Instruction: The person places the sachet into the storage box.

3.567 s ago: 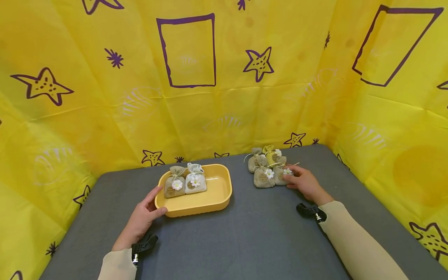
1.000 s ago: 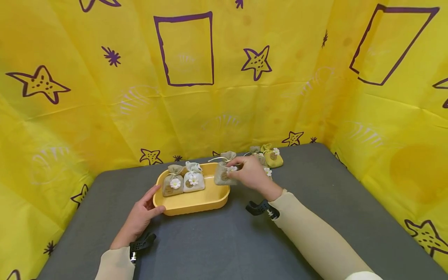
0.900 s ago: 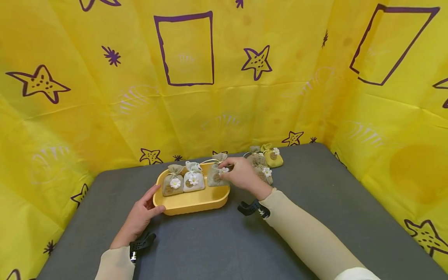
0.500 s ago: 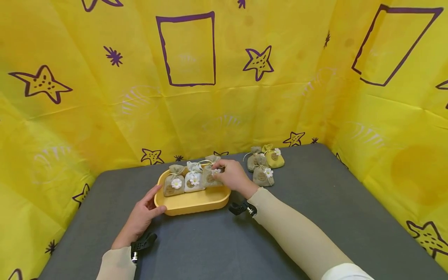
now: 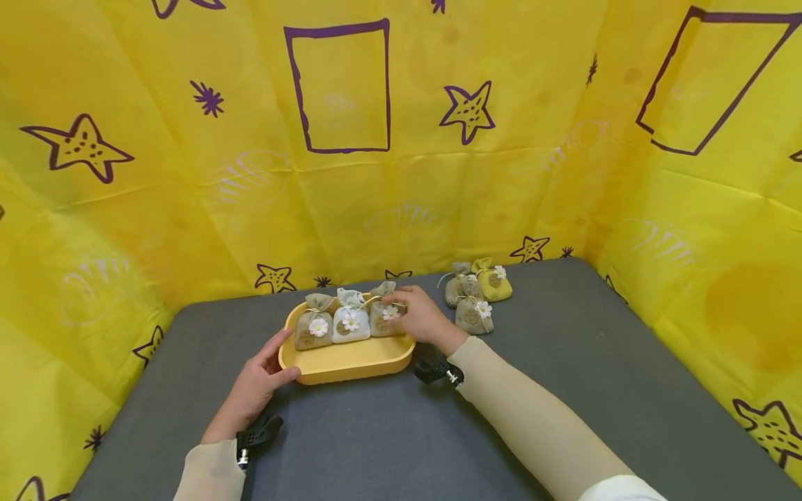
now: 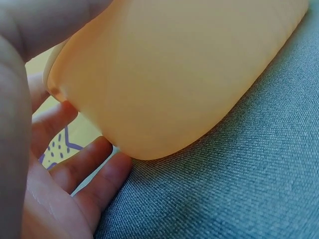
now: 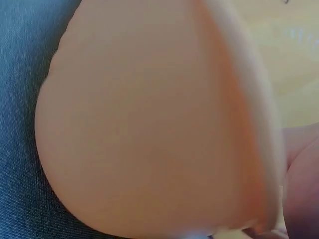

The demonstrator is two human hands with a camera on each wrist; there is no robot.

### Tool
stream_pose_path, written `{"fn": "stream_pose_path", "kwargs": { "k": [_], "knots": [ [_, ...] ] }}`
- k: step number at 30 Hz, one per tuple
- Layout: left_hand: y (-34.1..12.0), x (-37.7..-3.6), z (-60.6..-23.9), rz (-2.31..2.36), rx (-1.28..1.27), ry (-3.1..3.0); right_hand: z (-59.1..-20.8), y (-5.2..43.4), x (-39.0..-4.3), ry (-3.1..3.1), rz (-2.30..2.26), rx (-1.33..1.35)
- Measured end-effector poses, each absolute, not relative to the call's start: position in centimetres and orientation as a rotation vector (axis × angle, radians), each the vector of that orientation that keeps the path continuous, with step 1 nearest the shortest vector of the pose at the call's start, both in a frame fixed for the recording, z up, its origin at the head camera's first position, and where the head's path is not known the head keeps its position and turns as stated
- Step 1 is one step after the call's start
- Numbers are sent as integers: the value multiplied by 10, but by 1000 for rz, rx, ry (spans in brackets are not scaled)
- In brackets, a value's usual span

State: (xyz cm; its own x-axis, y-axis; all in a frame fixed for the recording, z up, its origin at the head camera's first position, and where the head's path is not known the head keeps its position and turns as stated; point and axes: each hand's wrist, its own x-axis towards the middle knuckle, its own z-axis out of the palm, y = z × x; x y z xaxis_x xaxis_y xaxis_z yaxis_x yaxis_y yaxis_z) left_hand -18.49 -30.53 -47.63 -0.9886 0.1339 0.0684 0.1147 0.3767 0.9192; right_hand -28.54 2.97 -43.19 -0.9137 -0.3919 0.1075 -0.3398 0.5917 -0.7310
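**Third sachet in the yellow tray, both my hands on the job**

From the head view, my right hand [image 5: 421,319] grips a small grey-beige cloth sachet [image 5: 383,319] with a white daisy on its front, fingers curled over its gathered top. The sachet stands inside the yellow tray [image 5: 351,360], at the right end of a row, touching a white sachet [image 5: 350,323] at the tray's middle; a tan sachet [image 5: 315,328] stands at the tray's left end. My left hand [image 5: 253,385] holds the tray's near left corner, thumb along the wall and fingers bent round the curve.

The wrist views show none of the sachets. The left wrist view gives only the tray's smooth, matte, rounded plastic wall [image 6: 169,74] close up, my fingers [image 6: 82,167] tucked at its base, and the woven grey cloth [image 6: 249,189] of the table. The right wrist view is filled by the tray's bulging outer wall [image 7: 149,124], blurred, with a strip of the same grey weave beside it.

To the right of the tray, well apart from it, three more sachets cluster on the table: a tan one [image 5: 473,314] nearest, a grey one [image 5: 456,287] behind, and a yellow-green one [image 5: 492,281] farthest. All are soft pouches tied with thin cord. A yellow sheet printed with purple stars [image 5: 466,111] walls in the table behind the tray.
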Motion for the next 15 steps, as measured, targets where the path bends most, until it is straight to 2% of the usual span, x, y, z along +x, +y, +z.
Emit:
{"fn": "stream_pose_path", "kwargs": {
  "k": [8, 15],
  "knots": [
    [-304, -186, -478, 1754, 255, 2572, -413, 43, -272, 2714, -1273, -589],
    [-304, -185, -474, 1727, 232, 2584, -420, 67, -262, 2657, -1424, -559]
  ]
}}
